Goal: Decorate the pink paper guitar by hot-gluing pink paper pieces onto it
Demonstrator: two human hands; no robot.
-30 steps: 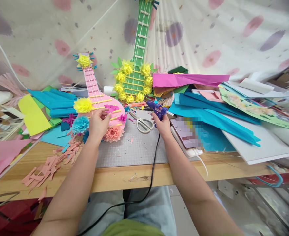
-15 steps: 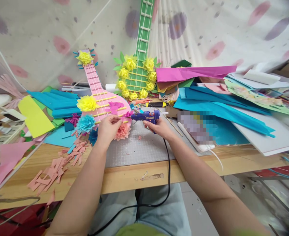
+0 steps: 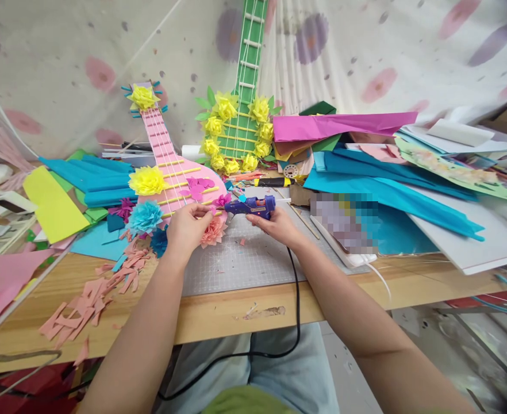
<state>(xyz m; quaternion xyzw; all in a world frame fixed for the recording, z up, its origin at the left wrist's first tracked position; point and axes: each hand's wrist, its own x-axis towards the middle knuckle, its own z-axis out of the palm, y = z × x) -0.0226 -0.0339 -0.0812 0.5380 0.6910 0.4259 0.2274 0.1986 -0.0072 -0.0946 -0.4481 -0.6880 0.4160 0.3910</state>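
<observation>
My right hand (image 3: pixel 280 225) is wrapped around a blue hot glue gun (image 3: pixel 250 207), its nozzle pointing left and its black cord hanging over the table edge. Close to the nozzle, my left hand (image 3: pixel 187 229) is pinched, with a small magenta paper piece (image 3: pixel 213 210) showing at the fingertips. Behind it leans a pink paper guitar (image 3: pixel 178 198) with yellow strips and white strings. A yellow paper flower (image 3: pixel 147 180), a light blue flower (image 3: pixel 145 217) and a coral flower (image 3: pixel 213 232) sit along its body. My left hand covers part of its lower edge.
A green guitar (image 3: pixel 236 138) ringed with yellow flowers stands at the back. Coral paper scraps (image 3: pixel 79 305) lie at left, on the wooden table (image 3: pixel 245 313). Blue paper sheets (image 3: pixel 383 190) are piled at right beside a pixelated object (image 3: pixel 344 224). A grey cutting mat (image 3: pixel 253 264) lies beneath my hands.
The glue gun's nozzle has come slightly left, nearer my left fingertips. The whole view has shifted a little; my left hand keeps its pinch.
</observation>
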